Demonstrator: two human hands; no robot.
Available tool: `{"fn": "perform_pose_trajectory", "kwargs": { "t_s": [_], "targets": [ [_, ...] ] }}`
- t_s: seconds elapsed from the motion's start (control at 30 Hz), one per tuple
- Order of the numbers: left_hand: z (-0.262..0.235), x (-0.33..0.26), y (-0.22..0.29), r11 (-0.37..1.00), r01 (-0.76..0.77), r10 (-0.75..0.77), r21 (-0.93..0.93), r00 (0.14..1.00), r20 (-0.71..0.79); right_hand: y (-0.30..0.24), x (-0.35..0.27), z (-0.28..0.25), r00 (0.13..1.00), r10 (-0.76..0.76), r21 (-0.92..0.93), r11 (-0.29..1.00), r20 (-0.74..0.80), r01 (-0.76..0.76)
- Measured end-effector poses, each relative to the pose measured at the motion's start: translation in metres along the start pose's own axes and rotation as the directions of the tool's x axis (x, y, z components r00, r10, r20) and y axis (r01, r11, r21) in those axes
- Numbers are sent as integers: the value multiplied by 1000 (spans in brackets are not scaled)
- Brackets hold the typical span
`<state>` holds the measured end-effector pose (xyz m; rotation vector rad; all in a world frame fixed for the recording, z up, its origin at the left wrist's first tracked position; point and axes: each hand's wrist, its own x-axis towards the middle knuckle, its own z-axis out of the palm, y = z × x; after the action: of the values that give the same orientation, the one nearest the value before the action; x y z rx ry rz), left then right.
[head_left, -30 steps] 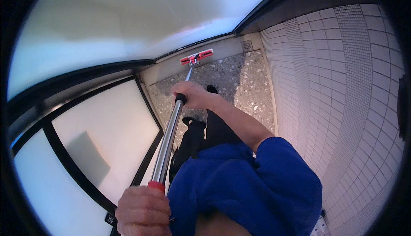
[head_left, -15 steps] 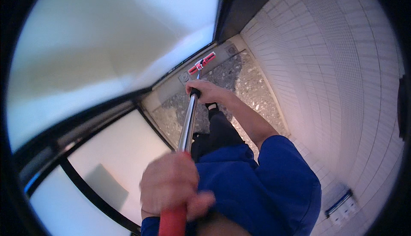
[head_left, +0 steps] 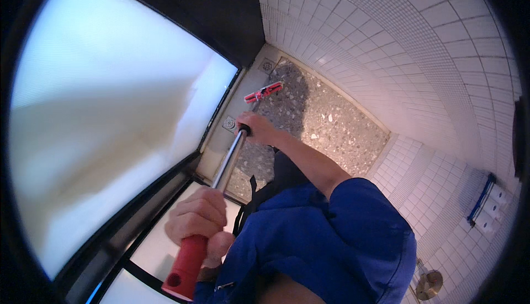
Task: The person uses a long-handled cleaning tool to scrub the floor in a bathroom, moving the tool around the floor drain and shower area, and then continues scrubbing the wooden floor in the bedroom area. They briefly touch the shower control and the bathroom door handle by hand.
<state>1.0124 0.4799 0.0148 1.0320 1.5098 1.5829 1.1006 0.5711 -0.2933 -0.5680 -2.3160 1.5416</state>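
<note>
My left hand is wrapped round the red handle end of a long-handled mop, close to my body. Farther down the metal pole, my right hand grips it by a black collar. The mop's narrow red head lies at floor level, along the border between the pale strip and the speckled stone floor. Whether its underside presses on the floor cannot be seen.
A frosted glass panel in a black frame stands on the left. White tiled wall rises on the right. Two drain covers sit in the pale strip. A blue rack with white containers and a round metal fixture are at lower right.
My view has turned, showing more of the tiled wall. The mop head has shifted from the pale strip toward the speckled floor, away from the glass. Both hands keep hold of the mop.
</note>
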Motion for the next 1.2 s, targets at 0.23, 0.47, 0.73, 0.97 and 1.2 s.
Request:
{"fn": "perform_pose_trajectory", "kwargs": {
  "t_s": [0.23, 0.47, 0.73, 0.97, 1.2],
  "targets": [
    [-2, -3, 36, 962, -167, 266, -216, 749, 607, -39, -37, -26, 967, -44, -20, 999, -250, 40],
    [41, -114, -44, 977, -167, 190, -131, 963, 192, 30, -114, -16, 838, 73, -140, 975, -541, -175],
    [56, -184, -74, 960, -256, 273, -118, 947, 167, 61, -178, -2, 948, 84, -310, 933, -306, -183],
    [81, -216, -52, 982, -164, 150, 98, 980, 133, 43, -202, -17, 953, 117, -383, 897, -280, -223],
    [128, -136, -11, 989, -139, 143, -40, 980, 137, 17, -244, -119, 935, 192, -362, 883, -298, -297]
  ]
}}
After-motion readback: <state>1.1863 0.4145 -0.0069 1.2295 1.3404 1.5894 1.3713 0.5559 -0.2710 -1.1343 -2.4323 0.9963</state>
